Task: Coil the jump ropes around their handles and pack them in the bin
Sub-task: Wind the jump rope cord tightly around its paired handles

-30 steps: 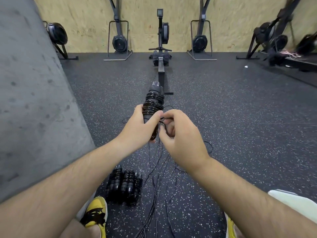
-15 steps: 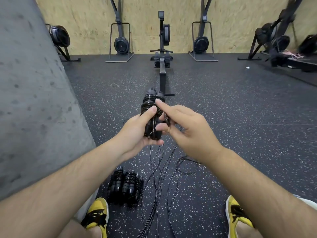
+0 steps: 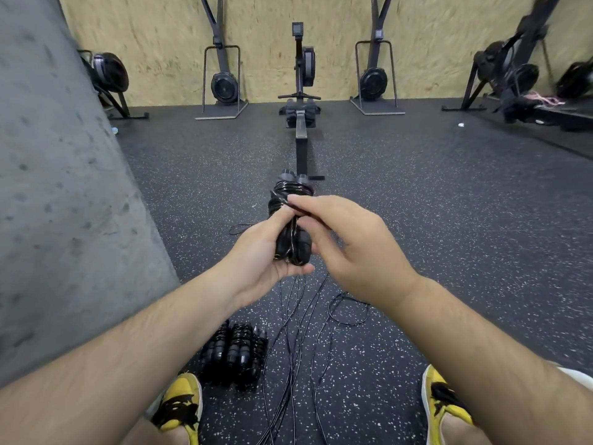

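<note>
While left hand (image 3: 256,253) grips handles (image 3: 293,244), right hand (image 3: 356,248) seemingly pinches rope (image 3: 305,211); wall (image 3: 64,203) flanks left.

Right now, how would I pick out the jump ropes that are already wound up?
Start at the grey concrete wall on the left and drop to the black speckled rubber floor at its foot. Just ahead of the left yellow-and-black shoe lies a tight stack of black coiled jump ropes. Unlike the loose black cords beside it, it is compact and ribbed.
</note>
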{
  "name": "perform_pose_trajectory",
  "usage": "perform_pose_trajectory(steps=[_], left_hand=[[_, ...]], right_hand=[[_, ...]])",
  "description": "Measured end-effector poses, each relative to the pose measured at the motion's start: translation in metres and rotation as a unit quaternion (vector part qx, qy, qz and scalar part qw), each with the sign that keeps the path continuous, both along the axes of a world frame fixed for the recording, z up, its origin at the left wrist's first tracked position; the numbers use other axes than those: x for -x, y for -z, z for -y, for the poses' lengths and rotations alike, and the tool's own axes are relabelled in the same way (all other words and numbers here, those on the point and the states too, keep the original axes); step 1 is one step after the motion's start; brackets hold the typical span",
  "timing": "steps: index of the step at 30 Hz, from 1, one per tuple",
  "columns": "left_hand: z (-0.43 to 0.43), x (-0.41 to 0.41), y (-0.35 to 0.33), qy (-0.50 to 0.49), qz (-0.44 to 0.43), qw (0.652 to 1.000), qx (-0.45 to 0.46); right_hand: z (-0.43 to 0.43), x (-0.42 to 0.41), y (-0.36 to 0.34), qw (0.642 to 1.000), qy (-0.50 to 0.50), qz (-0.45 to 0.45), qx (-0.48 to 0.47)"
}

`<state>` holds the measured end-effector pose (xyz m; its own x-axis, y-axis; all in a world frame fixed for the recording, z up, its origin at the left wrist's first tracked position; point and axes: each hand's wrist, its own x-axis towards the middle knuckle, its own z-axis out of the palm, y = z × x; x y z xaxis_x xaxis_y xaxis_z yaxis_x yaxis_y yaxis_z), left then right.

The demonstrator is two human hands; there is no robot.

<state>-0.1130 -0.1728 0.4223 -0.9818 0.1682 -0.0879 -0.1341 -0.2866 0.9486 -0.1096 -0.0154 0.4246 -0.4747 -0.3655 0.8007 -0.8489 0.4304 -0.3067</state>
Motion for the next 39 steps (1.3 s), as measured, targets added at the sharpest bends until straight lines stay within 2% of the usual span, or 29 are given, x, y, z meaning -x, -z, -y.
perform_pose_trajectory(steps=[4,11,15,19,24,29,33,39], left_hand=[[0.000,0.001,-0.001,0.013,-0.011,1.000,0.001],[-0.002,-0.001,0.000,0.019,-0.021,0.999,0.023],[0.000,-0.001,0.001,0.015,-0.020,0.999,0.025],[0.000,-0.001,0.001,0.014,-0.023,0.999,0.024],[0.005,0.002,-0.008,-0.007,-0.027,1.000,0.008],[0.013,0.003,-0.015,-0.024,-0.023,0.999,0.006],[0.012,0.001,-0.015,-0.018,-0.021,1.000,0.003],[0.013,0.000,-0.016,-0.007,-0.026,1.000,0.010]], right_hand=[[-0.004,-0.002,-0.003,0.998,0.033,0.022,0.054],[-0.004,-0.001,-0.001,0.992,0.071,0.094,0.042],[-0.004,-0.007,-0.008,0.982,0.005,0.167,0.091],[-0.002,-0.010,-0.010,0.973,-0.032,0.199,0.111],[-0.007,-0.001,-0.003,0.996,0.011,0.091,0.014],[-0.012,0.006,0.006,0.996,0.045,0.049,-0.059],[-0.008,0.002,0.007,0.994,0.081,0.029,-0.066],[-0.010,0.000,0.003,0.993,0.094,0.053,-0.041]])
